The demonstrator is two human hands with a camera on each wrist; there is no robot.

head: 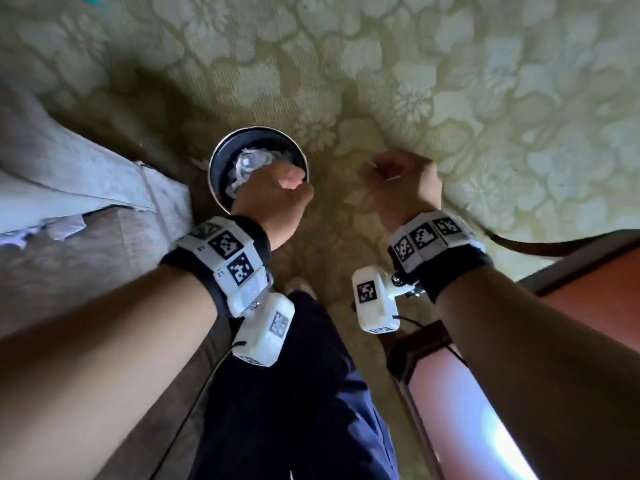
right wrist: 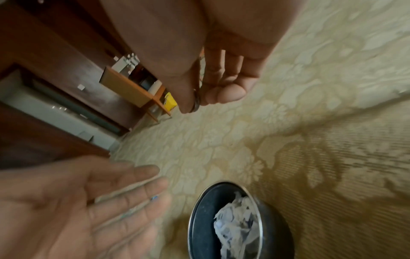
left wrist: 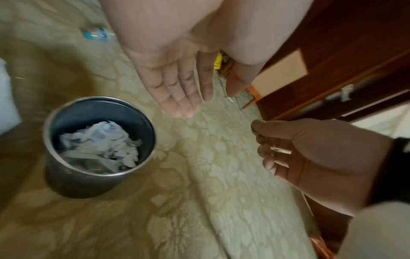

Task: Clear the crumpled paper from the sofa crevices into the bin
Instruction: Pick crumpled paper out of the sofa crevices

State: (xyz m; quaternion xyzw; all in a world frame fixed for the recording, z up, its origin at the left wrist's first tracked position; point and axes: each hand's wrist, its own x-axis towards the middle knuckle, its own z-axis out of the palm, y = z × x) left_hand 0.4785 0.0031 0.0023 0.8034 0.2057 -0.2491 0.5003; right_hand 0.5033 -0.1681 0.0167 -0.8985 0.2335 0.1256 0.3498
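- Round metal bin holds crumpled white paper.
- Left hand spread flat, empty.
- Right hand loosely curled around a small white scrap (may drop onto carpet).

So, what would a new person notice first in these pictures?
First the round metal bin on the patterned carpet, with white crumpled paper inside. Next the two bare hands above it: the left hand flat with straight fingers near the bin, and the right hand curled, a thin white scrap on its fingers.

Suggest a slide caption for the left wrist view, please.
Open left hand hovers beside the metal bin of crumpled paper standing on patterned carpet.
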